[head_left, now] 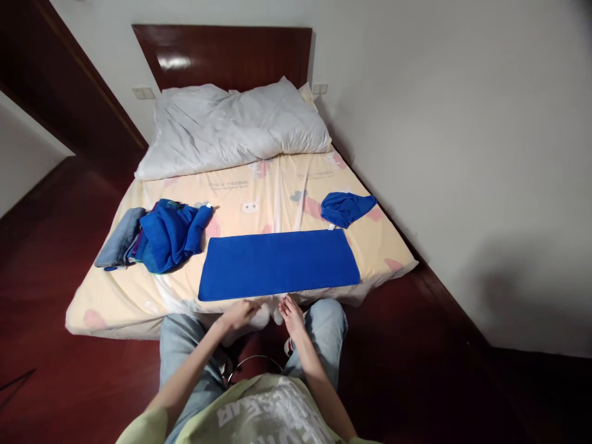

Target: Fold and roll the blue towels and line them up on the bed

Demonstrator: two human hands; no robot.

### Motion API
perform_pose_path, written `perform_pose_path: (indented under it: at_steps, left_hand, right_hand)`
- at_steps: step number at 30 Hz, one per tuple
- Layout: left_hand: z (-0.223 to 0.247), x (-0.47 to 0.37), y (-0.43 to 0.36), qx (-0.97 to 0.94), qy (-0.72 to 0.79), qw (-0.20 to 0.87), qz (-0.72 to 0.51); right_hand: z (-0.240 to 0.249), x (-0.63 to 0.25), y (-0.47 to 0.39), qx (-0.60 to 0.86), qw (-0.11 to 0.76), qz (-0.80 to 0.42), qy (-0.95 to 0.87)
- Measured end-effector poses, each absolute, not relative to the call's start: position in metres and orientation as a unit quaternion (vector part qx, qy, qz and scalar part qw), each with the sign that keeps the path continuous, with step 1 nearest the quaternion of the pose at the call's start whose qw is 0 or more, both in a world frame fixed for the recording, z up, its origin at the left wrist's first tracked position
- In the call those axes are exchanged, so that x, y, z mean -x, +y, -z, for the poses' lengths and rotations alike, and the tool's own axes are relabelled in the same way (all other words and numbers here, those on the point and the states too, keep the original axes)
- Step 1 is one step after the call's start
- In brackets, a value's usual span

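The flat blue towel (pixel 279 264) is being touched at its near edge, just past the fingers; left hand (pixel 240 313) loosely curled, right hand (pixel 292 314) fingers together, nothing being gripped.

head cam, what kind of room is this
Most likely a bedroom in a home. A bed with a patterned sheet fills the view, a white pillow lies against a dark wooden headboard, and blue cloths lie on the sheet, one flat towel just beyond both hands.

bare sheet (pixel 277 185) beyond towel (pixel 279 264), clothes heap (pixel 169 237) left, apparently loose
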State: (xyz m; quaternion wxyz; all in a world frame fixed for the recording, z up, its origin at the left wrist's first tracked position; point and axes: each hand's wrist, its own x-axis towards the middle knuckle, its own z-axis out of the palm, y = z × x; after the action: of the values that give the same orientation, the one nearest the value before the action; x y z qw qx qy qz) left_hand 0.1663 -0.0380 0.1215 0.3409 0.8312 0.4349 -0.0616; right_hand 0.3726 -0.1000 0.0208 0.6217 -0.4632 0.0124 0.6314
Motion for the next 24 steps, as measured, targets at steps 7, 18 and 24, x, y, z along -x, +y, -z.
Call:
perform_pose_path:
  at_steps: [7, 18, 24]
  left_hand:
    - [-0.154, -0.216, 0.137, -0.849, 0.462, 0.238, 0.093]
    - [-0.118, -0.296, 0.256, -0.822, 0.486, 0.237, 0.177]
    - [-0.098, -0.311, 0.276, -0.801, 0.491, 0.276, 0.2]
  right_hand:
    - [-0.018, -0.352, -0.095, 0.491, 0.648, -0.582, 0.03]
    - [-0.008, -0.343, -0.091, 0.506, 0.603, -0.614, 0.061]
    - [-0.004, -0.345, -0.085, 0.504, 0.591, -0.628, 0.048]
